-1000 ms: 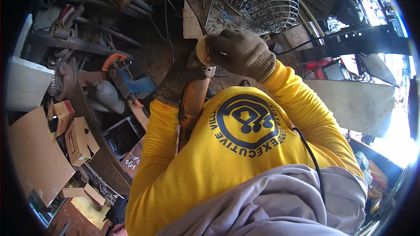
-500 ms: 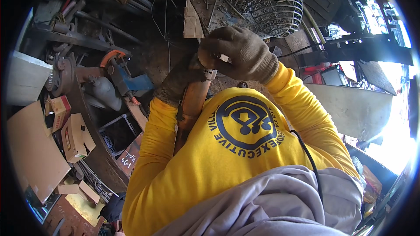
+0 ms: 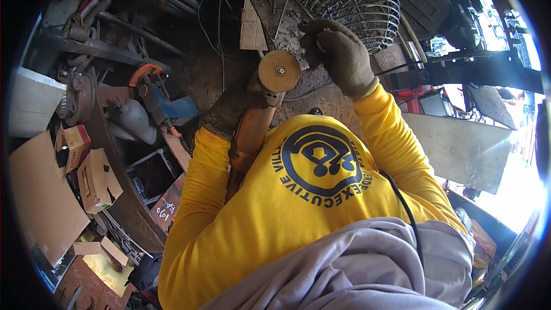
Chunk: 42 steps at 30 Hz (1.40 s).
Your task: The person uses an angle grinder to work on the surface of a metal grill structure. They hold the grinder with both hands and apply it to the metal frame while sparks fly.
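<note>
An angle grinder (image 3: 256,123) with a worn orange-brown body lies close to my chest, its head pointing away from me. Its round tan disc (image 3: 270,72) faces up, with a small metal spindle end at the centre. My left hand (image 3: 232,106), in a dark work glove, is wrapped round the grinder just behind the disc. To the right of the disc, my gloved right hand (image 3: 340,57) is raised and apart from it. Its fingers are loosely bent and spread, and I see nothing held in them.
A curved metal-rod grille (image 3: 367,8) lies beyond my hands, beside a wooden block (image 3: 251,28). At left are a blue and orange clamp-like tool (image 3: 169,106), a grey cylinder (image 3: 135,120) and open cardboard boxes (image 3: 97,178). A pale panel (image 3: 459,146) stands at right.
My right hand has come off the disc and moved up and to the right, uncovering the disc's face. The left hand keeps its grip on the grinder.
</note>
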Each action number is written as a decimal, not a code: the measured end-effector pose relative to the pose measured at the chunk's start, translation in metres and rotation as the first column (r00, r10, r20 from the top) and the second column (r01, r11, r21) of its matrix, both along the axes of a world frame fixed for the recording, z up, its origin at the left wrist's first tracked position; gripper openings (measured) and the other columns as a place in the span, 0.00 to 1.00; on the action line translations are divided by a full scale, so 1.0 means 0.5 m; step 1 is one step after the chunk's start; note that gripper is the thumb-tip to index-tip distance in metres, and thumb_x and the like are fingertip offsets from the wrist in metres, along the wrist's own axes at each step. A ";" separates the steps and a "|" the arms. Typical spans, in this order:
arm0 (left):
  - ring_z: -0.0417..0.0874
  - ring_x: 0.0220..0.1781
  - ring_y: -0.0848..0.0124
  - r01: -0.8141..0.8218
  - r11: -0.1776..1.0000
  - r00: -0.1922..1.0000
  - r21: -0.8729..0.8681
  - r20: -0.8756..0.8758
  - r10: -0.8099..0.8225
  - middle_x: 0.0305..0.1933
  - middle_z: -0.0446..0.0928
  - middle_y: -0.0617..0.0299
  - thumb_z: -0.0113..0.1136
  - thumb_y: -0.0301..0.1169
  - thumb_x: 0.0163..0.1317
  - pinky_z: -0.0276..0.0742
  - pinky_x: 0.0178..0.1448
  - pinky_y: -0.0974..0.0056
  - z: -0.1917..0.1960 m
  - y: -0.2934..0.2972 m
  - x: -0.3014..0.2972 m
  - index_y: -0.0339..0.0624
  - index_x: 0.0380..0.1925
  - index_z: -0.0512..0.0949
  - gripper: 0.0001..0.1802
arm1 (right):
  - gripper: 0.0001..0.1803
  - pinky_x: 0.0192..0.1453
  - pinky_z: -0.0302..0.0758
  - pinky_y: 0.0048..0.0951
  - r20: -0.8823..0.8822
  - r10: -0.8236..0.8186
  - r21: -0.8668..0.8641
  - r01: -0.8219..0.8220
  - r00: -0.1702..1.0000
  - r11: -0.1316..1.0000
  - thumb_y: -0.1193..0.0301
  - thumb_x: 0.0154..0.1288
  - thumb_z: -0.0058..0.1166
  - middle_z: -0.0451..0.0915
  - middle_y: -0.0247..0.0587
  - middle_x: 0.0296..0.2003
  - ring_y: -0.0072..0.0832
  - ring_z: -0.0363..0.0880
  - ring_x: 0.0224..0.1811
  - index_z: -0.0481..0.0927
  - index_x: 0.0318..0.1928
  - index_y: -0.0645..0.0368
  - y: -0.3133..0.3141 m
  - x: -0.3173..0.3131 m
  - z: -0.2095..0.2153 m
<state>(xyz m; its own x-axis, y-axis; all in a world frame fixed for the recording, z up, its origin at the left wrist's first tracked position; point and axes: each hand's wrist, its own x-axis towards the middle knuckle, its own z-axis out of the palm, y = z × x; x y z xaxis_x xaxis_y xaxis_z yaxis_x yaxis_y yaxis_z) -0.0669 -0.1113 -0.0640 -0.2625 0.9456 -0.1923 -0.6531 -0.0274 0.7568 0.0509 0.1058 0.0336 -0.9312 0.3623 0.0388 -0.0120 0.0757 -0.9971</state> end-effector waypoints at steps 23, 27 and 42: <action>0.82 0.48 0.69 -0.131 0.988 0.946 -0.077 -0.308 0.101 0.52 0.78 0.62 0.76 0.36 0.42 0.81 0.53 0.63 0.002 -0.018 -0.008 0.38 0.63 0.69 0.44 | 0.14 0.49 0.81 0.37 0.144 -0.025 0.989 -0.145 0.989 -0.024 0.71 0.60 0.56 0.85 0.47 0.41 0.43 0.84 0.42 0.85 0.46 0.54 0.654 -0.337 0.091; 0.81 0.50 0.72 -0.320 0.915 0.927 -0.244 -0.281 0.250 0.53 0.78 0.63 0.78 0.36 0.41 0.81 0.49 0.66 -0.024 -0.031 0.026 0.38 0.62 0.70 0.45 | 0.15 0.48 0.83 0.38 0.583 -0.167 0.731 -0.603 0.795 -0.320 0.69 0.65 0.58 0.85 0.47 0.46 0.44 0.85 0.46 0.83 0.52 0.50 0.788 -0.435 -0.050; 0.77 0.62 0.55 -0.522 0.778 0.838 -0.350 -0.042 0.544 0.63 0.72 0.53 0.70 0.28 0.42 0.79 0.63 0.50 0.031 0.005 0.200 0.37 0.71 0.60 0.51 | 0.37 0.60 0.75 0.42 0.741 0.039 0.671 -0.741 0.670 -0.011 0.63 0.46 0.73 0.83 0.49 0.52 0.45 0.81 0.56 0.78 0.61 0.50 0.865 -0.441 -0.115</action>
<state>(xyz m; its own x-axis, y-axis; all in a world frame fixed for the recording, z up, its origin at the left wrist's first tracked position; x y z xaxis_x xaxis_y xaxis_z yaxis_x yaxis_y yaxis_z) 0.0332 -0.1086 -0.0485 -0.6835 0.5321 -0.4996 -0.6524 -0.1383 0.7452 -0.1697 0.5381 -0.0240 -0.8914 -0.0788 -0.4463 -0.0984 0.9949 0.0208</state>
